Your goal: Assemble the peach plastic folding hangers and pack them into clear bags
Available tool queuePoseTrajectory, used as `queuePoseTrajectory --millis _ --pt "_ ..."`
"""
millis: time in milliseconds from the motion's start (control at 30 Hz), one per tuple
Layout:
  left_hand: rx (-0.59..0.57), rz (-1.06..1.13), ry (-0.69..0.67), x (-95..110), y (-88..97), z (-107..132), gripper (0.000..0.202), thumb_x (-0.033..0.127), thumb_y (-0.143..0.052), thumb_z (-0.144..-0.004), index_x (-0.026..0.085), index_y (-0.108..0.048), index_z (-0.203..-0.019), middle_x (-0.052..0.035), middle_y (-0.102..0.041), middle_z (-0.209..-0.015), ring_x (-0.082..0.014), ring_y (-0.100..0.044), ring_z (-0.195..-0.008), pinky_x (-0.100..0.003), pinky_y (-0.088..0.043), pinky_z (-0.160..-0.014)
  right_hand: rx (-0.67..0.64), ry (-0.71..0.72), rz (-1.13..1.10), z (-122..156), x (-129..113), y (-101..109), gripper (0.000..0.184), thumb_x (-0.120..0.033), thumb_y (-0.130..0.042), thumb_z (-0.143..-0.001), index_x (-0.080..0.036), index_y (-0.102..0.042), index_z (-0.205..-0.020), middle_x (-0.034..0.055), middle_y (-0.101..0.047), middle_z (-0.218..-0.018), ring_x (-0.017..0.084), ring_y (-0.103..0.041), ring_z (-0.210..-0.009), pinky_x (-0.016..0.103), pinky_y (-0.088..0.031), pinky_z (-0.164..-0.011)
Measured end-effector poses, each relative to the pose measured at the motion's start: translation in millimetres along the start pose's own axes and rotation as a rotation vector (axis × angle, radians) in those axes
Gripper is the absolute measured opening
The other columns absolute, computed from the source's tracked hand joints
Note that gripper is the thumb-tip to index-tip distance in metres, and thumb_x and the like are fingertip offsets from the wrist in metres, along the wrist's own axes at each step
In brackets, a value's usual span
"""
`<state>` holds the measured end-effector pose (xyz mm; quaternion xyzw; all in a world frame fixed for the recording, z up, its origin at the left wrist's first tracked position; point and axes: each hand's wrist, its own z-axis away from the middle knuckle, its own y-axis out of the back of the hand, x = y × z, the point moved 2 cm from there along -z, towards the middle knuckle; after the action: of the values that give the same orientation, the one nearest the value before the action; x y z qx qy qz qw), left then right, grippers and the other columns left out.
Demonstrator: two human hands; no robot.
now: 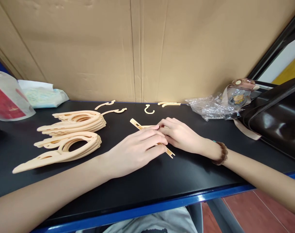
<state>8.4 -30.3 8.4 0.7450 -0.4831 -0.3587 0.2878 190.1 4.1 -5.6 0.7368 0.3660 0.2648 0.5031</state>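
Over the middle of the black table, my left hand [142,147] is closed around cream plastic hanger pieces [135,124]. One slotted strip pokes out past its fingers at both ends. From the right, my right hand [182,133] meets it, fingers curled onto the same pieces; its fingertips are partly hidden. A brown fuzzy band [221,153] circles the right wrist. To the left lie two stacks of cream plastic hangers, a rear stack [95,124] and a front stack [89,147]. Beyond the hands rests a loose hanger hook [149,112].
Thin cream pieces [171,104] lie near the cardboard [101,48] at the back, with more slim parts [105,104] behind the stacks. Crumpled clear plastic [207,106], a bottle [238,95] and a dark bag [278,119] occupy the right. A tissue pack [47,97] sits back left.
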Motion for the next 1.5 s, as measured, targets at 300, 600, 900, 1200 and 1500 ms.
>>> queuePoseTrajectory --millis 300,600,900,1200,1500 --pt "0.040 0.116 0.136 -4 -1.3 3 0.011 0.007 -0.052 -0.089 0.015 -0.053 -0.095 -0.0049 -0.066 -0.094 -0.0163 -0.058 -0.087 -0.032 -0.050 -0.082 0.118 -0.228 -0.081 -1 6 6 0.017 -0.023 -0.037 -0.100 -0.017 -0.051 -0.090 0.0024 -0.060 -0.085 0.015 -0.051 -0.074 0.031 -0.038 -0.074" --pt "0.272 0.115 0.316 -10 14.2 6 0.024 0.004 -0.053 -0.087 0.018 -0.056 -0.106 -0.0037 -0.056 -0.099 -0.0136 -0.057 -0.090 -0.026 -0.047 -0.081 0.223 -0.357 -0.300 2 12 11 0.011 -0.028 -0.050 -0.093 -0.021 -0.043 -0.089 -0.0038 -0.049 -0.070 0.011 -0.045 -0.062 0.024 -0.033 -0.060" --pt "0.459 0.382 0.587 -23 15.2 8 0.014 0.020 -0.040 -0.098 0.021 -0.050 -0.107 -0.0031 -0.059 -0.101 -0.0162 -0.057 -0.098 -0.030 -0.045 -0.084 0.277 -0.302 -0.332 4 19 13 0.033 -0.031 -0.034 -0.101 -0.017 -0.059 -0.085 0.0013 -0.054 -0.079 0.012 -0.052 -0.074 0.026 -0.037 -0.069" --pt "0.153 0.344 0.630 -14 19.1 4 0.021 0.026 -0.030 -0.101 0.021 -0.047 -0.092 0.0020 -0.053 -0.077 -0.0102 -0.052 -0.065 -0.024 -0.042 -0.063 0.315 -0.472 -0.882 3 21 28 0.022 -0.039 -0.055 -0.091 -0.019 -0.063 -0.092 -0.0005 -0.054 -0.079 0.012 -0.049 -0.073 0.025 -0.038 -0.067" --pt "-0.051 0.030 0.535 -2 -4.6 6 0.037 0.040 -0.052 -0.089 0.020 -0.037 -0.063 0.0079 -0.040 -0.047 -0.0072 -0.035 -0.038 -0.021 -0.021 -0.043 0.172 -0.448 -1.248 3 9 19 0.017 -0.032 -0.073 -0.078 -0.017 -0.067 -0.084 -0.0015 -0.065 -0.077 0.010 -0.058 -0.071 0.026 -0.047 -0.074"
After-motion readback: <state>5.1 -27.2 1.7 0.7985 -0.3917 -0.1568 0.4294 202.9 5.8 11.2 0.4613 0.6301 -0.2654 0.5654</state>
